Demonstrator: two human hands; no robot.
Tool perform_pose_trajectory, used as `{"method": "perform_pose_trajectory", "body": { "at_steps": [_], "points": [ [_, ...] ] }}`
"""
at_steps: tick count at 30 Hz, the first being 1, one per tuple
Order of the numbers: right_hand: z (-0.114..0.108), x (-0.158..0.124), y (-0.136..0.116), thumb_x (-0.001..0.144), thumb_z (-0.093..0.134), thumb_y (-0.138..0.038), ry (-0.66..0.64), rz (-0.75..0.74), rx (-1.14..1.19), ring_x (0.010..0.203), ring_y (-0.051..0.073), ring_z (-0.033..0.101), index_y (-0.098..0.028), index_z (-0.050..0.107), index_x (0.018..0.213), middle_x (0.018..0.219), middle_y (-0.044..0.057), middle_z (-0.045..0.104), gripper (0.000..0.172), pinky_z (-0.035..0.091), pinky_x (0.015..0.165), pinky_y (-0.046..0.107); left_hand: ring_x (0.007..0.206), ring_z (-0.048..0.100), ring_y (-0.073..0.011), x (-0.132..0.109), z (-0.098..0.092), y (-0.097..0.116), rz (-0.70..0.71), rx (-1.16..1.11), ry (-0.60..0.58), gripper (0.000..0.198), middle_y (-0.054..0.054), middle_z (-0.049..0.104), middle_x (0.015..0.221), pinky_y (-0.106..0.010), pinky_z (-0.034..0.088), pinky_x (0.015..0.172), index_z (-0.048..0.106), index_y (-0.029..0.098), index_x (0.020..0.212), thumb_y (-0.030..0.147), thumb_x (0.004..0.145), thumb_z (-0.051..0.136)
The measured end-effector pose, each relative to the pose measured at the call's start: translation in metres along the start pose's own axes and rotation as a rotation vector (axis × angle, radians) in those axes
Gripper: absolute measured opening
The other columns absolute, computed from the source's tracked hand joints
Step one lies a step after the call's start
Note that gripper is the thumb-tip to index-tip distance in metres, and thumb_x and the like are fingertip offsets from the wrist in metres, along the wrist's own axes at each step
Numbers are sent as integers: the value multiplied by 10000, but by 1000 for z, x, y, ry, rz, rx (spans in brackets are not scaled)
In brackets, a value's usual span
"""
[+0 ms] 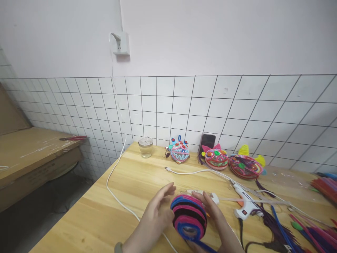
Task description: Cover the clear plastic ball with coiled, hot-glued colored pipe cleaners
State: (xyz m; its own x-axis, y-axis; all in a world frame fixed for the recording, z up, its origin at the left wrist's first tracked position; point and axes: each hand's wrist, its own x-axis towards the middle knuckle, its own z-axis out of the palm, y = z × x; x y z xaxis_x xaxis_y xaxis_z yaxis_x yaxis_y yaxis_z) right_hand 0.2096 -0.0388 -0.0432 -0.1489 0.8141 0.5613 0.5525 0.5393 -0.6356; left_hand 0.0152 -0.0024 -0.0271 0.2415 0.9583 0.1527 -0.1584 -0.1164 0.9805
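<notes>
A fuzzy dome [189, 215] of coiled pipe cleaners, banded pink, black and blue, sat low over the pale wooden table [126, 182]. The left hand [156, 215] pressed its side with fingers spread; the right hand [216, 218] cupped round it. A white glue gun [243, 204] lay near.

Both forearms are cut off by the lower edge. The palm of the right hand [218, 217] is hidden behind the striped ball [189, 217] — its grip cannot be judged. The phone [207, 141] is partly covered by a mask [216, 159]; the pipe cleaners [325, 185] are cropped at the right edge.
</notes>
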Motion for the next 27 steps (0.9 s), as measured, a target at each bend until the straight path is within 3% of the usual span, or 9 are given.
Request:
{"method": "perform_pose_trajectory", "body": {
  "at_steps": [3, 8, 14, 19, 22, 27],
  "points": [
    [-1, 0, 1, 776, 612, -299, -40, -13, 2, 1233, 317, 456, -366, 90, 1427, 1367, 63, 479, 837, 381, 993, 518, 1238, 462, -289, -4, 5, 2, -67, -128, -133, 689, -102, 548, 1333, -388, 359, 1025, 511, 260, 1282, 521, 669, 687],
    [-1, -3, 2, 740, 663, -251, -70, 15, 17, 1226, 326, 469, -404, 111, 1424, 1360, 30, 500, 892, 387, 988, 542, 1126, 565, -280, -2, 13, 8, -135, -216, -111, 428, -88, 642, 1228, -394, 416, 970, 647, 238, 1126, 449, 754, 651],
    [6, -7, 8, 748, 667, -290, -63, 57, 148, 1228, 306, 469, -398, 174, 1409, 1372, 40, 484, 831, 382, 1005, 500, 1096, 582, -271, -3, 14, 8, -139, -234, -81, 383, -77, 671, 1170, -358, 451, 919, 669, 236, 1071, 411, 731, 691],
    [11, -3, 2, 750, 664, -456, -30, 109, 338, 1212, 281, 491, -410, 195, 1392, 1356, 61, 497, 797, 423, 967, 431, 1073, 590, -286, -2, 11, -2, -93, -212, -61, 647, -114, 679, 1097, -388, 456, 893, 476, 236, 1301, 547, 745, 590],
    [11, 1, -5, 726, 664, -526, 34, 181, 484, 1203, 285, 496, -361, 243, 1380, 1319, 103, 508, 795, 436, 943, 415, 1098, 574, -316, 0, 10, -12, -3, -281, -154, 745, -145, 634, 1184, -424, 443, 921, 442, 230, 1326, 629, 705, 547],
    [9, 8, -10, 685, 732, -460, 84, 377, 791, 1201, 277, 490, -340, 212, 1372, 1316, 116, 482, 870, 431, 944, 408, 1287, 399, -311, -1, 14, -18, -24, -272, -198, 812, -125, 466, 1390, -407, 332, 1048, 440, 274, 1301, 383, 584, 806]
  ]
}}
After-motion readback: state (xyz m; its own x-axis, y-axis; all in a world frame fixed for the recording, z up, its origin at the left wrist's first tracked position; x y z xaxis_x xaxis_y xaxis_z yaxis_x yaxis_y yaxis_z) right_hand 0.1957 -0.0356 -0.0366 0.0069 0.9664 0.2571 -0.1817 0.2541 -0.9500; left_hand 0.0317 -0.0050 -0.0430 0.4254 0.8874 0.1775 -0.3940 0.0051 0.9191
